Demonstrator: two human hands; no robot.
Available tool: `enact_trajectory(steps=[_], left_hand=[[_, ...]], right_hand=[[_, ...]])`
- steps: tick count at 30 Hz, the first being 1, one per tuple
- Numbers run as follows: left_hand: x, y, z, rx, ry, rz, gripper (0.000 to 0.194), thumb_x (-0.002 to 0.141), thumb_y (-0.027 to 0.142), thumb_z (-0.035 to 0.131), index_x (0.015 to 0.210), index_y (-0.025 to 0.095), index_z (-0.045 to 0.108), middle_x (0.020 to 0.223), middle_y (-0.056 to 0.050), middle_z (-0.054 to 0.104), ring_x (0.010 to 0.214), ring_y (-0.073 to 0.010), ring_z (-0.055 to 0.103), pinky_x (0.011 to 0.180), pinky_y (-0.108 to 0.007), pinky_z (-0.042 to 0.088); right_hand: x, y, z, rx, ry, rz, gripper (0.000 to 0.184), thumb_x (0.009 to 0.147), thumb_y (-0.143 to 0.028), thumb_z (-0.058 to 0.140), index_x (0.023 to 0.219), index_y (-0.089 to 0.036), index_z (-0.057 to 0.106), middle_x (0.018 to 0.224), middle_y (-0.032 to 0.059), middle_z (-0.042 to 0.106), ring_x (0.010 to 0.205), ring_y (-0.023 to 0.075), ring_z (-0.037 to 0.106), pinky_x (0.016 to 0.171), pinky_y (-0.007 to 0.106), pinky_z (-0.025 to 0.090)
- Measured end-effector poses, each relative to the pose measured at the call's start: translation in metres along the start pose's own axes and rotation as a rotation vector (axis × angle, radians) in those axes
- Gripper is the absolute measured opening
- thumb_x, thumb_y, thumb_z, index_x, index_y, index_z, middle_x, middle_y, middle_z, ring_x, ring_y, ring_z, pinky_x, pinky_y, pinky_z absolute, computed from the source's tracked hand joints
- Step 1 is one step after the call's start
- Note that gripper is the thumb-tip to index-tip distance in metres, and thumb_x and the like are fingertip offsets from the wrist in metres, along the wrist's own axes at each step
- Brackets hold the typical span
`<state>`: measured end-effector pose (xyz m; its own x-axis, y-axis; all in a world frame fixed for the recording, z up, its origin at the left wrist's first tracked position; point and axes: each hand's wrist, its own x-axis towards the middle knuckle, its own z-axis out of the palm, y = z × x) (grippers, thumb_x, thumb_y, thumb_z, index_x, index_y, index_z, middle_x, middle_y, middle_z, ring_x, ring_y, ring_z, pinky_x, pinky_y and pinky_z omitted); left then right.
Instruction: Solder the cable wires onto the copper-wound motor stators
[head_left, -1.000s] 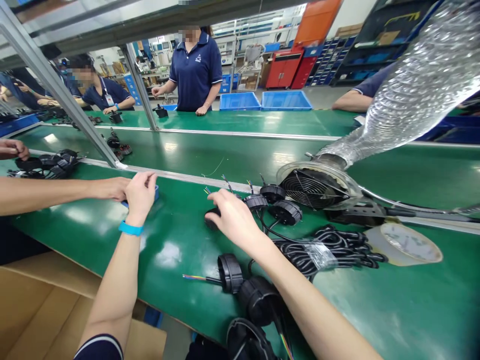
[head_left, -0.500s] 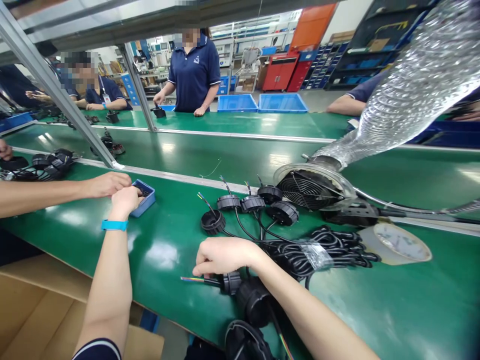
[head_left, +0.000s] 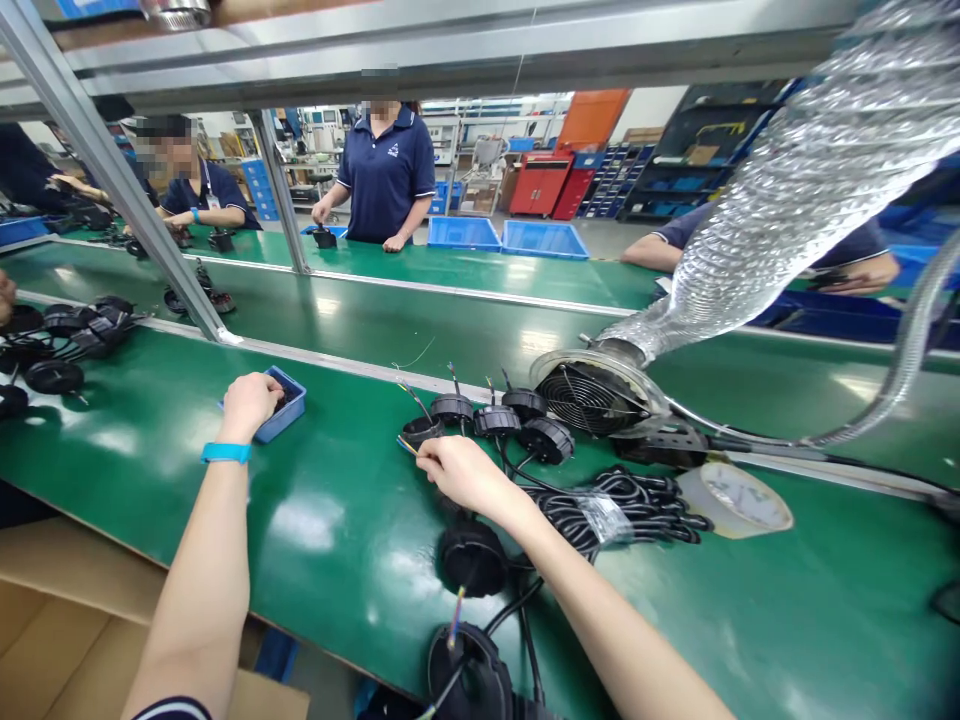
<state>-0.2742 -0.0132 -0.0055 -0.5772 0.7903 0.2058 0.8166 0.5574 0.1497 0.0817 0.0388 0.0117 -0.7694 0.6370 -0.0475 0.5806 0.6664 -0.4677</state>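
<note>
My left hand [head_left: 253,402], below a bright blue wristband [head_left: 226,453], reaches into a small blue bin [head_left: 288,415]. Its fingers are pinched over dark small parts, and what they hold is hidden. My right hand [head_left: 461,470] is closed round a black cable, whose coloured wire ends [head_left: 407,446] stick out past the fingers. Under and in front of that hand lie a round black housing [head_left: 472,558] and another [head_left: 469,665] with coloured wires. Just beyond it stand several black ribbed caps [head_left: 495,420] with wire ends pointing up.
A bundle of black cable [head_left: 637,505] lies right of my right hand, beside a translucent tub [head_left: 739,500]. A fan hood [head_left: 592,390] with a silver duct [head_left: 757,210] stands behind. A metal post [head_left: 142,180] rises at left. Co-workers sit and stand across the green bench [head_left: 345,600].
A co-worker's arm has withdrawn from the blue bin at the left. My right hand has moved up and away from me with the cable, nearer the ribbed caps. My left hand stays at the bin.
</note>
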Motion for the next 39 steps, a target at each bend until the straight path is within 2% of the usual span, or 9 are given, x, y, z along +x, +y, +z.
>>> enact_trajectory(steps=[4, 9, 11, 15, 21, 25, 30, 34, 39], left_hand=[[-0.002, 0.002, -0.002, -0.045, 0.094, -0.074, 0.028, 0.083, 0.029, 0.056, 0.099, 0.019, 0.077, 0.102, -0.016, 0.074, 0.095, -0.0339, 0.067, 0.08, -0.04, 0.05], [-0.002, 0.002, -0.004, -0.072, 0.11, -0.077, 0.028, 0.083, 0.028, 0.056, 0.1, 0.021, 0.077, 0.108, -0.014, 0.073, 0.1, -0.035, 0.066, 0.083, -0.042, 0.049], [-0.002, 0.002, -0.003, -0.093, 0.113, -0.075, 0.027, 0.081, 0.028, 0.058, 0.098, 0.02, 0.077, 0.106, -0.013, 0.074, 0.098, -0.0341, 0.066, 0.082, -0.041, 0.049], [-0.001, 0.002, -0.004, -0.216, 0.14, -0.068, 0.022, 0.078, 0.028, 0.062, 0.089, 0.017, 0.077, 0.092, -0.011, 0.076, 0.088, -0.0289, 0.069, 0.08, -0.036, 0.05], [-0.008, 0.019, -0.016, -0.642, 0.214, -0.09, 0.026, 0.076, 0.034, 0.064, 0.088, 0.013, 0.076, 0.078, -0.01, 0.075, 0.075, -0.0232, 0.069, 0.075, -0.032, 0.052], [-0.028, 0.058, -0.024, -1.136, 0.042, 0.018, 0.033, 0.066, 0.036, 0.077, 0.089, 0.012, 0.076, 0.077, -0.008, 0.074, 0.069, -0.0193, 0.067, 0.072, -0.032, 0.054], [-0.064, 0.11, -0.017, -1.252, -0.326, 0.227, 0.019, 0.061, 0.029, 0.082, 0.075, 0.016, 0.076, 0.077, -0.007, 0.073, 0.071, -0.0181, 0.065, 0.069, -0.029, 0.053], [-0.077, 0.127, -0.007, -1.283, -0.57, 0.231, 0.017, 0.061, 0.025, 0.082, 0.072, 0.016, 0.075, 0.071, -0.005, 0.07, 0.066, -0.0158, 0.063, 0.067, -0.028, 0.052], [-0.076, 0.127, 0.001, -1.347, -0.667, 0.179, 0.025, 0.06, 0.023, 0.082, 0.082, 0.015, 0.073, 0.07, -0.004, 0.07, 0.065, -0.0154, 0.064, 0.065, -0.028, 0.052]], right_hand=[[0.0, 0.01, 0.01, 0.091, 0.142, 0.066, 0.022, 0.09, -0.015, 0.053, 0.08, -0.016, 0.072, 0.077, 0.0067, 0.073, 0.072, 0.0189, 0.069, 0.067, 0.025, 0.045], [0.004, 0.023, 0.02, 0.796, -0.004, 0.096, 0.017, 0.082, -0.026, 0.062, 0.077, -0.013, 0.069, 0.073, 0.0058, 0.071, 0.057, 0.0143, 0.065, 0.058, 0.024, 0.048], [0.005, 0.024, 0.021, 0.961, -0.052, 0.096, 0.025, 0.076, -0.036, 0.069, 0.075, -0.011, 0.069, 0.069, 0.0058, 0.07, 0.053, 0.013, 0.063, 0.055, 0.024, 0.048], [0.003, 0.019, 0.019, 1.087, -0.17, 0.044, 0.042, 0.07, -0.053, 0.074, 0.074, -0.011, 0.071, 0.065, 0.0051, 0.069, 0.051, 0.0113, 0.061, 0.053, 0.023, 0.047], [0.003, 0.013, 0.024, 1.163, -0.2, -0.003, 0.033, 0.067, -0.042, 0.077, 0.072, -0.01, 0.071, 0.069, 0.0074, 0.072, 0.057, 0.013, 0.065, 0.059, 0.025, 0.05], [0.006, 0.014, 0.027, 1.064, -0.014, 0.033, 0.015, 0.066, -0.028, 0.071, 0.065, -0.013, 0.067, 0.06, 0.0025, 0.068, 0.049, 0.0118, 0.061, 0.051, 0.021, 0.046], [0.009, 0.016, 0.026, 0.857, 0.209, 0.114, 0.014, 0.071, -0.025, 0.064, 0.062, -0.015, 0.067, 0.053, 0.0002, 0.062, 0.046, 0.0115, 0.058, 0.046, 0.02, 0.043], [0.009, 0.016, 0.025, 0.85, 0.214, 0.134, 0.019, 0.076, -0.029, 0.062, 0.067, -0.014, 0.07, 0.059, 0.0024, 0.065, 0.048, 0.0116, 0.058, 0.047, 0.021, 0.044], [0.01, 0.017, 0.026, 0.923, 0.167, 0.111, 0.019, 0.076, -0.03, 0.063, 0.067, -0.014, 0.07, 0.059, 0.0017, 0.064, 0.046, 0.011, 0.056, 0.047, 0.021, 0.042]])
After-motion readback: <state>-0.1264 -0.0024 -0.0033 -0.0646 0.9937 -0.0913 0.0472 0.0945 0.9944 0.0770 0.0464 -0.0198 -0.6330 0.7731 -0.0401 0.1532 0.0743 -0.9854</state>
